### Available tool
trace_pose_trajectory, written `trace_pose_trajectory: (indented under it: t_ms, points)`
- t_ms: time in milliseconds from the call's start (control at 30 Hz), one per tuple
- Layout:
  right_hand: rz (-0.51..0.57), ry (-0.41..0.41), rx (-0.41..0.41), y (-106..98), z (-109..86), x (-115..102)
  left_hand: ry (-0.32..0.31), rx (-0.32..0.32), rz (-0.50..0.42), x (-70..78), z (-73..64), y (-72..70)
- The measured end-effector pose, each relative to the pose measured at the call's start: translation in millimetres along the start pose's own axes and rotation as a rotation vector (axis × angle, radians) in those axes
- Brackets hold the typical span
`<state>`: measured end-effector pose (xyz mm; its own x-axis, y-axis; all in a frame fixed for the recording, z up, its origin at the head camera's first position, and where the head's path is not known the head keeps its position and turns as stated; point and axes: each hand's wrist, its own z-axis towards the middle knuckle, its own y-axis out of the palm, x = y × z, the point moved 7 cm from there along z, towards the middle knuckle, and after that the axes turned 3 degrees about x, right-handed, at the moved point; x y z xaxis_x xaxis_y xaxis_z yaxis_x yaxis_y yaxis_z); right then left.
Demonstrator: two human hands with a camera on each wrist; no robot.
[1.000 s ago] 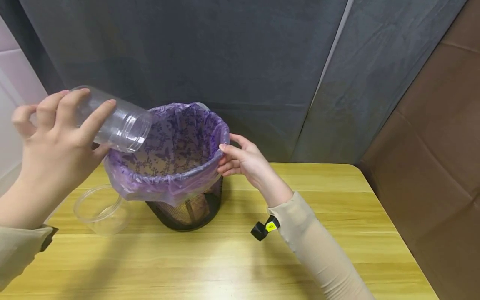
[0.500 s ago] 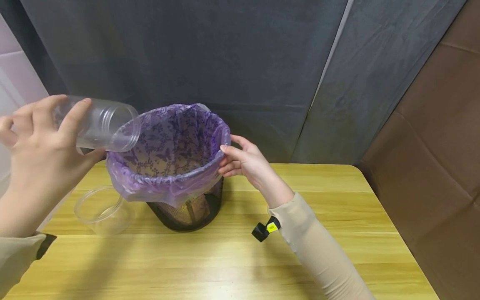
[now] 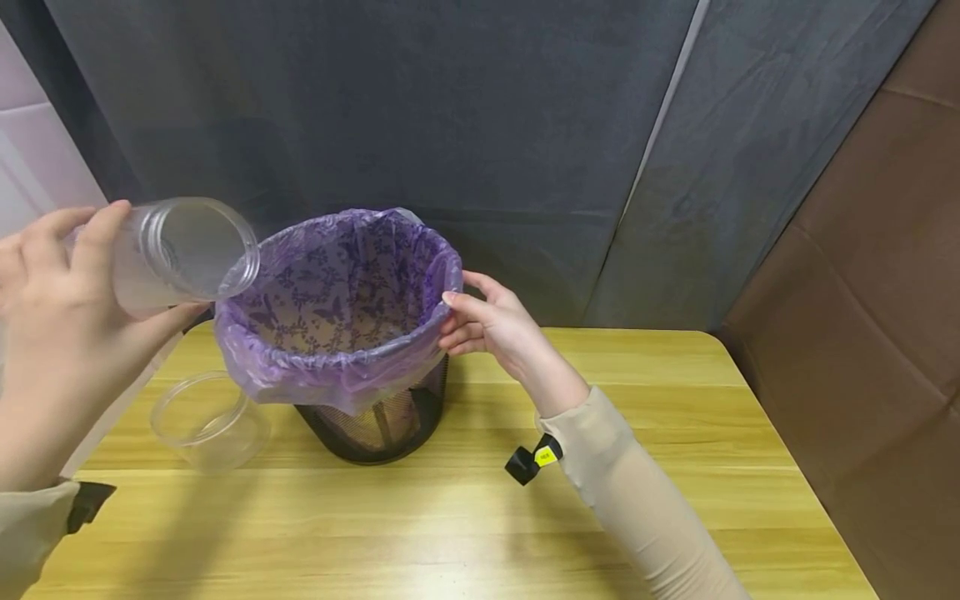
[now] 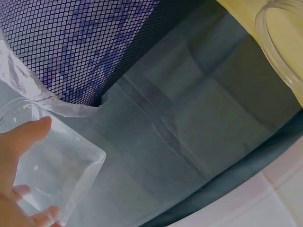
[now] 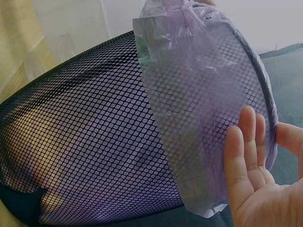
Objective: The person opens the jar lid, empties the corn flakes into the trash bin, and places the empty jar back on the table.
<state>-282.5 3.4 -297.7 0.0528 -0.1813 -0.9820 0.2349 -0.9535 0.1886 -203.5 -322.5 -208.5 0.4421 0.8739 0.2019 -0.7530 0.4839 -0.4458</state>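
Observation:
My left hand [image 3: 63, 325] grips a clear plastic jar [image 3: 138, 267] on its side by the bin's left rim. The jar's mouth points right and partly toward the head camera. In the left wrist view my thumb [image 4: 31, 132] lies across the jar [image 4: 61, 161], which looks see-through. A black mesh wastebasket [image 3: 386, 425] stands on the table, lined with a purple bag [image 3: 345, 375] with a dark butterfly print, folded over the rim. My right hand [image 3: 495, 325] pinches the lined rim on the right; in the right wrist view its fingers [image 5: 236, 156] lie outside the bag.
A second clear round container [image 3: 198, 433], open at the top, is on the wooden table [image 3: 480, 517] left of the wastebasket. A grey fabric partition [image 3: 450, 108] rises behind, and a brown padded panel [image 3: 862, 292] borders the right side.
My left hand has drawn the jar leftward, away from over the bin's opening, and turned its mouth more toward the head camera. The right hand keeps its hold on the rim.

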Motion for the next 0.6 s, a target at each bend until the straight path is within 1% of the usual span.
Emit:
trace_pose_trajectory:
  t_ms: [100,167,300,500,600]
  points:
    - [-0.001,0.002,0.000,0,-0.3,0,-0.020,0.012,0.000,-2.7,-2.5,-1.9]
    - [-0.001,0.003,-0.001,0,-0.3,0,-0.053,0.003,-0.005,-5.3,-3.7,-2.3]
    - [0.001,0.002,-0.003,-1,-0.2,0,-0.140,-0.021,-0.028,-12.0,-7.0,-2.4]
    - [0.000,0.001,-0.005,-1,-0.2,0,-0.200,-0.035,-0.055,-23.4,-11.6,-2.6]
    - [0.000,0.003,-0.004,-1,-0.1,0,-0.245,-0.037,-0.080,-31.0,-14.7,-2.3]
